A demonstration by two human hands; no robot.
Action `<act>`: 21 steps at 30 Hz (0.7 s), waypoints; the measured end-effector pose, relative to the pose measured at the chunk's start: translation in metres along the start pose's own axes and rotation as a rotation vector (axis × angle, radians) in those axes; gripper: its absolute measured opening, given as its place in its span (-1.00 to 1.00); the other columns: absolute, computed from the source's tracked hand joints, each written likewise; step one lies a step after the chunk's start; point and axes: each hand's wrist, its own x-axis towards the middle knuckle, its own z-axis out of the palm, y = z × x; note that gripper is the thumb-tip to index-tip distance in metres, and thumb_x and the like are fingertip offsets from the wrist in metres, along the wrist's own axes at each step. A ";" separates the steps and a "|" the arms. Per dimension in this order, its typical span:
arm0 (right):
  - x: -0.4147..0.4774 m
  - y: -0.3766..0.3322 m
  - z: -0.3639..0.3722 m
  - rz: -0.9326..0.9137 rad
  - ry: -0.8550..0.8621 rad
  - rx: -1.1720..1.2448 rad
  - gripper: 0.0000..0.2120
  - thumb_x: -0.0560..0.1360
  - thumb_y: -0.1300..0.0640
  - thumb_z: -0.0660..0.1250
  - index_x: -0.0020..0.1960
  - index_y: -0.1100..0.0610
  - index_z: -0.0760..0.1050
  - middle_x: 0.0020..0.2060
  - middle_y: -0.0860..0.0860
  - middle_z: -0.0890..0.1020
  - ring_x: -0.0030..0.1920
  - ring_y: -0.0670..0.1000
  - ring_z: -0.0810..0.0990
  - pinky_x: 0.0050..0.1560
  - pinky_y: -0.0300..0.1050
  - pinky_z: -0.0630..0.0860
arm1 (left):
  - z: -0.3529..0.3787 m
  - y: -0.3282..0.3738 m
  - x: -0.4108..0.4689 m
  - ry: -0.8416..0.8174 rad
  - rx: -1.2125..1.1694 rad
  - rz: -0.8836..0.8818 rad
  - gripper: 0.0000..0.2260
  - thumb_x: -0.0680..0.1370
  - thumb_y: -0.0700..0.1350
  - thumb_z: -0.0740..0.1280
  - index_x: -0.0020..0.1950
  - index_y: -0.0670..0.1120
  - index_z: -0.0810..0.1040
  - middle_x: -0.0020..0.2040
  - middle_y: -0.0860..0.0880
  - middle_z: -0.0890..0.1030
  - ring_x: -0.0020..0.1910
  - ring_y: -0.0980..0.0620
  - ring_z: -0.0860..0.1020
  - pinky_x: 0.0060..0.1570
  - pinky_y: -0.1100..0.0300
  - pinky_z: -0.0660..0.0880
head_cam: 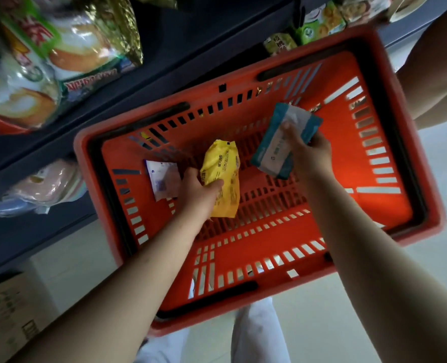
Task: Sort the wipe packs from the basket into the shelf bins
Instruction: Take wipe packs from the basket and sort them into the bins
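An orange plastic basket (413, 158) fills the middle of the view below me. My left hand (198, 192) grips a yellow wipe pack (223, 169) from its left side, inside the basket. My right hand (309, 150) holds a teal and white wipe pack (277, 153), lifted above the basket floor at the right. A small white and pink pack (162, 179) lies on the basket floor at the left, just beside my left hand.
Dark blue shelves (191, 56) run along the upper left, stocked with large snack bags (46, 61) and green boxes (319, 24). Pale soft packs (44, 187) sit on a lower shelf. A cardboard box (5, 315) stands at the bottom left. Another person's leg (437, 74) is at the right.
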 end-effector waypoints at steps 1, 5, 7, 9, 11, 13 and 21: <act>-0.013 -0.009 -0.008 0.014 0.006 0.058 -0.73 0.50 -0.04 0.39 0.12 0.06 0.51 -0.01 0.03 0.67 -0.04 0.04 0.69 -0.04 0.00 0.65 | -0.008 0.007 -0.013 0.006 -0.043 -0.001 -0.72 0.50 -0.07 0.43 0.13 -0.09 0.44 0.05 -0.04 0.57 0.02 -0.08 0.58 -0.10 0.13 0.50; -0.087 -0.066 -0.039 0.070 -0.075 0.349 -0.78 0.47 0.18 0.41 0.10 0.13 0.53 0.04 0.15 0.67 0.02 0.15 0.68 0.04 0.16 0.61 | -0.055 0.044 -0.089 -0.039 -0.315 -0.045 -0.69 0.51 -0.05 0.43 0.21 -0.05 0.47 0.06 0.00 0.61 -0.01 0.01 0.60 -0.20 0.19 0.52; -0.136 -0.105 -0.052 0.041 -0.108 0.418 -0.69 0.43 0.21 0.42 0.16 0.19 0.52 0.03 0.14 0.67 0.04 0.14 0.67 0.07 0.12 0.60 | -0.085 0.065 -0.136 -0.076 -0.464 -0.083 -0.69 0.50 -0.05 0.44 0.21 0.02 0.49 0.11 -0.01 0.64 0.05 -0.04 0.62 0.00 0.02 0.57; -0.185 -0.148 -0.066 0.005 -0.137 0.494 -0.67 0.43 0.21 0.41 0.18 0.19 0.51 0.03 0.10 0.68 0.04 0.09 0.67 0.07 0.06 0.59 | -0.117 0.094 -0.185 -0.091 -0.602 -0.102 -0.73 0.49 -0.07 0.44 0.15 0.10 0.51 0.13 0.02 0.65 0.11 -0.07 0.61 0.15 -0.15 0.51; -0.234 -0.189 -0.076 0.005 -0.168 0.558 -0.78 0.52 0.20 0.34 0.17 0.10 0.49 0.02 0.06 0.67 0.03 0.04 0.67 -0.07 -0.01 0.62 | -0.150 0.123 -0.233 -0.065 -0.717 -0.086 -0.76 0.48 -0.09 0.44 0.11 0.10 0.52 0.11 0.04 0.66 0.13 -0.05 0.61 0.20 -0.22 0.46; -0.280 -0.224 -0.082 0.004 -0.210 0.598 -0.84 0.58 0.15 0.29 0.15 0.04 0.47 0.01 0.04 0.68 0.01 0.04 0.68 -0.17 0.00 0.65 | -0.183 0.147 -0.277 -0.035 -0.809 -0.025 -0.75 0.50 -0.11 0.42 0.16 0.01 0.51 0.10 -0.01 0.67 0.08 -0.05 0.64 0.13 -0.15 0.53; -0.405 -0.305 -0.049 -0.046 -0.556 0.618 -0.67 0.54 0.27 0.30 0.28 0.06 0.44 0.11 0.10 0.67 0.03 0.09 0.69 -0.05 0.02 0.65 | -0.296 0.166 -0.393 0.073 -0.932 0.273 -0.71 0.53 -0.09 0.38 0.23 -0.09 0.48 0.09 -0.06 0.68 0.00 -0.02 0.67 -0.22 0.11 0.59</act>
